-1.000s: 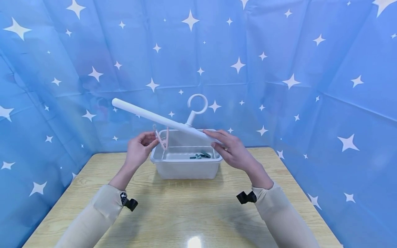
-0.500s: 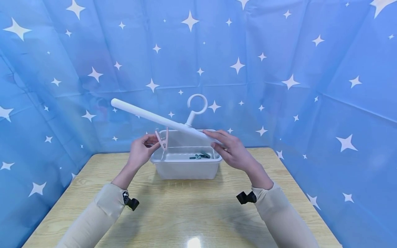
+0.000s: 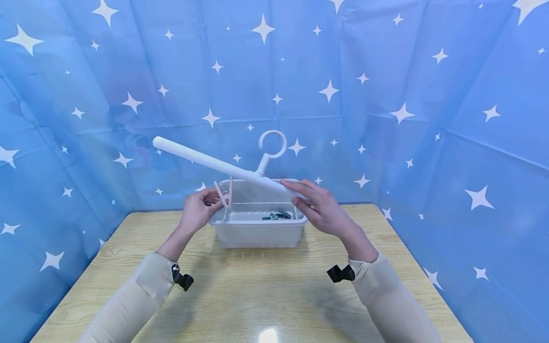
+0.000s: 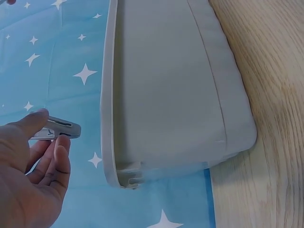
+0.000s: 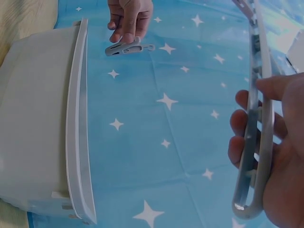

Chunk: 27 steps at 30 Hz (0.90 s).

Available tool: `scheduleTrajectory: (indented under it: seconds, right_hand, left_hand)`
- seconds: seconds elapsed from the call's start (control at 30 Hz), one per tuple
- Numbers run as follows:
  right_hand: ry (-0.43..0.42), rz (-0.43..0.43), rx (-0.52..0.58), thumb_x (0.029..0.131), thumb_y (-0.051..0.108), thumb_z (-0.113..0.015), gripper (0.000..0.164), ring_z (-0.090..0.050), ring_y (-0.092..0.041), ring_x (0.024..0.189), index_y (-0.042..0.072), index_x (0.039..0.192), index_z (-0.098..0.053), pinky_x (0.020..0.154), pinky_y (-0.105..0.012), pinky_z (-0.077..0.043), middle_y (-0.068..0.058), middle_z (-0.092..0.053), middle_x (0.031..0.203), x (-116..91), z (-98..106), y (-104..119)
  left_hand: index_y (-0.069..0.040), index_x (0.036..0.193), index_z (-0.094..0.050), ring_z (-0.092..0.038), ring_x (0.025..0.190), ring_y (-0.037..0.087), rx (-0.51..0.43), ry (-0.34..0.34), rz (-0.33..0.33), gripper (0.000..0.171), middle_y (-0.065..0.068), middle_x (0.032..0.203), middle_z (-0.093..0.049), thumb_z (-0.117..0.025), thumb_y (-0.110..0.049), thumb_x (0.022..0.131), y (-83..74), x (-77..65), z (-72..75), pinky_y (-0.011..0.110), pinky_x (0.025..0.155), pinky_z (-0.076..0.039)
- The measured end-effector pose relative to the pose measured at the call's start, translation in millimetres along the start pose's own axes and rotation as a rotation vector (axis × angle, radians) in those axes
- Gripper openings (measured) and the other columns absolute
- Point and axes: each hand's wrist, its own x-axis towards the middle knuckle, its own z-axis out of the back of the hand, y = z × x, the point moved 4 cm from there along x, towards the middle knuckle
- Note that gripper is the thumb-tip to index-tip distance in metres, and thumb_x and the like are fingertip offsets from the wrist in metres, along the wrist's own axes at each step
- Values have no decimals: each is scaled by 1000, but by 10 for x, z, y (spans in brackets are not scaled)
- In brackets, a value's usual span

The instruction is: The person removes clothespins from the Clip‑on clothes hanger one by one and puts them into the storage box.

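Observation:
My left hand (image 3: 195, 212) pinches a pale pink clothespin (image 3: 231, 190) over the left end of a white basket (image 3: 257, 236). In the left wrist view, thumb and fingers hold this clothespin (image 4: 71, 128) beside the basket's rim. My right hand (image 3: 319, 205) grips the right end of a white clothes hanger (image 3: 206, 159). The hanger tilts over the basket, its left end raised and its hook (image 3: 283, 147) pointing up. In the right wrist view, the hanger (image 5: 247, 209) shows as a long slotted loop, with fingers on one side and the thumb across it.
Several dark green clothespins (image 3: 279, 216) lie inside the basket on its right side. The basket stands near the back of a wooden table (image 3: 253, 290). Behind it hangs a blue curtain (image 3: 240, 90) with white stars. Near the hanger's far end is a pinkish piece (image 5: 244, 8).
My left hand has shifted slightly to the right with the clothespin, which now sits a bit lower in it. The right hand and hanger have stayed nearly still.

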Motion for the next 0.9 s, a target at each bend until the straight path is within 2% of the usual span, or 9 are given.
scheduleTrajectory:
  seconds: [0.27,0.53,0.9]
  right_hand:
    - [-6,-1,-7,103,9,-54,48,-59,-24,124,18,149,-49,95,-38,-56,-7,-56,141,-8,27,21]
    - [-9,9,-5,103,6,-53,47,-61,-24,120,15,149,-49,94,-38,-57,-8,-57,138,-21,38,53]
    - [-4,0,4,103,8,-54,49,-60,-24,122,19,150,-48,94,-37,-56,-8,-57,139,-18,31,49]
  left_hand:
    - [-8,117,-71,-73,90,27,12,32,17,29,13,101,-75,-75,-21,91,-19,-8,-33,39,75,-59]
    - [-7,118,-70,-73,93,26,24,64,27,30,13,106,-75,-74,-18,91,13,-23,-55,32,72,-58]
    - [-8,119,-70,-73,94,28,12,57,36,31,13,107,-74,-74,-20,91,3,-35,-46,39,77,-59]
